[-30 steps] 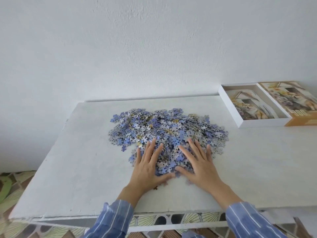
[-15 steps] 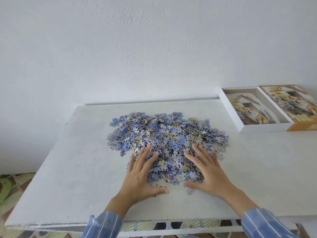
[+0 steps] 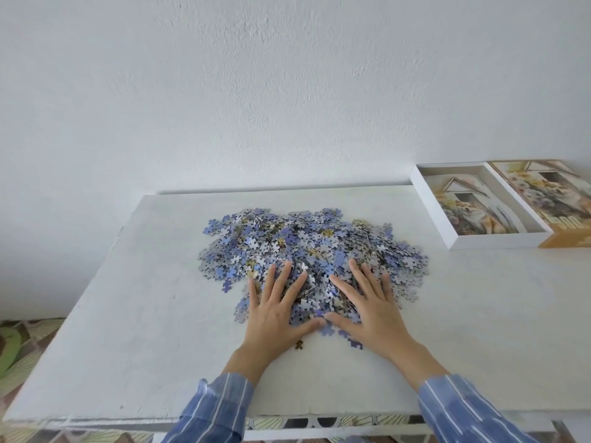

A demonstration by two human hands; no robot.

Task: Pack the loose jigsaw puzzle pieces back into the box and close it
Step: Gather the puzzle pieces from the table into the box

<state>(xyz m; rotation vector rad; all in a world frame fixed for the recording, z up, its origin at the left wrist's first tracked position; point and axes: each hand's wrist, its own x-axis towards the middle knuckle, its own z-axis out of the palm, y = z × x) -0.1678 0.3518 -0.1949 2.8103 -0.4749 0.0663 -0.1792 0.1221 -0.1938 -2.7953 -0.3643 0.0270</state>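
Note:
A heap of loose jigsaw pieces, mostly blue and grey, lies in the middle of the white table. My left hand and my right hand rest flat on the near edge of the heap, fingers spread, thumbs nearly touching, with pieces bunched between them. Neither hand holds anything. The open white box base sits at the back right, a picture sheet lying inside. The box lid with the dog picture lies beside it, partly cut off by the frame edge.
A lone brown piece and a few blue strays lie near my wrists. A white wall stands right behind the table. Patterned floor shows below the front and left edges.
Both hands have come closer together at the near side of the heap, thumbs now almost meeting, and pieces have bunched up between them. The view has shifted slightly.

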